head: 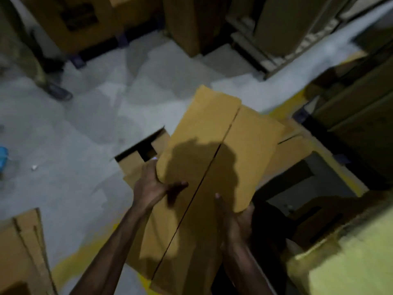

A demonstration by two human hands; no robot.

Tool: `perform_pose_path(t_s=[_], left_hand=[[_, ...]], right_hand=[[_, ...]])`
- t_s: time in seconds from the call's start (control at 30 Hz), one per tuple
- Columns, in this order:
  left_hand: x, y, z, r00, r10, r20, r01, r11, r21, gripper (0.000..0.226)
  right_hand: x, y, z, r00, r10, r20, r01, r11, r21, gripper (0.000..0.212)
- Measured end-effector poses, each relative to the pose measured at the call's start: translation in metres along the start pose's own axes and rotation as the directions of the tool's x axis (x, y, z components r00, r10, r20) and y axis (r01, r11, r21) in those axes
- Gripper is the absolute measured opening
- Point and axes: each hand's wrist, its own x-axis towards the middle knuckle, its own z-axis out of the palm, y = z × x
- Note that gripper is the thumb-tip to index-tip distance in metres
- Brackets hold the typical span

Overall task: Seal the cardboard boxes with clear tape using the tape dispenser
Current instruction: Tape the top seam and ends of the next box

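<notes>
A cardboard box [212,133] held mid-scene above the floor [85,124], its long untaped seam [214,158] running near to far-right between both hands: left hand [152,184] curled over the left edge, right hand [236,218] gripping the near right corner; no tape dispenser visible.

Brown cardboard box [212,150] tilted, 2 top flaps closed, seam untaped.

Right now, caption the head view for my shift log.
Left hand and right hand grip a cardboard box, flaps closed along a centre seam, above the grey floor.
</notes>
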Motion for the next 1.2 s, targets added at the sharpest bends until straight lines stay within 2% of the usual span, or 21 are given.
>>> perform_pose_path(t_s=[0.17,0.3,0.4,0.5,0.6,0.7,0.9,1.1,1.2], left_hand=[[-0.063,0.111,-0.099,0.961,0.149,-0.234,-0.163,0.986,-0.041,0.103],[-0.121,0.196,-0.159,0.876,0.304,-0.375,-0.334,0.942,-0.016,0.11],[-0.176,0.256,-0.177,0.795,0.424,-0.434,-0.467,0.884,0.007,0.113],[-0.226,0.312,-0.169,0.73,0.491,-0.476,-0.543,0.839,0.035,0.114],[-0.265,0.357,-0.137,0.696,0.58,-0.423,-0.625,0.78,0.039,0.115],[-0.299,0.394,-0.082,0.684,0.649,-0.333,-0.682,0.731,0.021,0.115],[-0.374,0.456,0.063,0.694,0.713,-0.096,-0.714,0.699,0.031,0.119],[-0.443,0.503,0.19,0.671,0.735,0.091,-0.74,0.671,0.035,0.116],[-0.46,0.517,0.238,0.675,0.725,0.137,-0.735,0.677,0.035,0.118]], right_hand=[[-0.087,-0.128,-0.056,0.956,-0.291,0.032,0.285,0.95,0.124,0.12],[-0.137,-0.208,-0.112,0.888,-0.458,-0.042,0.457,0.865,0.208,0.121],[-0.164,-0.254,-0.168,0.843,-0.525,-0.119,0.537,0.811,0.232,0.121],[-0.175,-0.277,-0.235,0.795,-0.57,-0.208,0.607,0.753,0.256,0.112],[-0.17,-0.275,-0.307,0.76,-0.564,-0.321,0.642,0.728,0.241,0.107],[-0.157,-0.252,-0.381,0.749,-0.509,-0.424,0.628,0.749,0.212,0.111],[-0.114,-0.187,-0.542,0.741,-0.366,-0.563,0.508,0.853,0.115,0.106],[-0.062,-0.133,-0.672,0.724,-0.293,-0.624,0.387,0.922,0.015,0.117],[-0.038,-0.116,-0.712,0.757,-0.253,-0.602,0.301,0.953,-0.022,0.125]])
